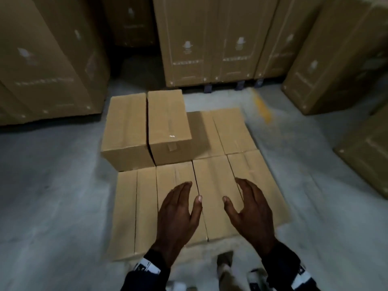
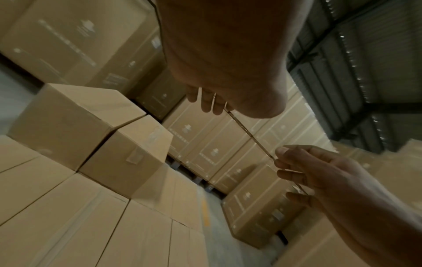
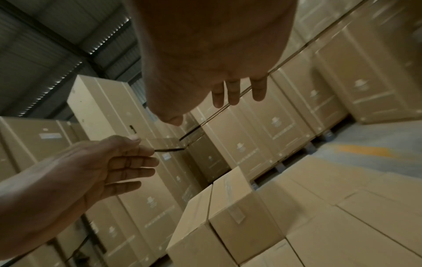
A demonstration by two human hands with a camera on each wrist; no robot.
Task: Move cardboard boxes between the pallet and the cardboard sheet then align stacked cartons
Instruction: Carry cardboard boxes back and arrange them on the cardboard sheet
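Both hands, the left hand (image 1: 178,215) and the right hand (image 1: 249,211), hung with fingers spread above the low layer of boxes (image 1: 212,198), nothing between palms and the flat tops. Open air lay between the two hands. Ahead and to the left, two stacked boxes (image 1: 147,127) rose above that layer side by side and blocked any reach straight over the back left corner. The back right part of the layer stayed low and open from above. Bare floor (image 1: 52,185) ran on both sides of the boxes. Tall cartons (image 1: 210,43) walled the far side and both flanks, with a dark gap at the back left.
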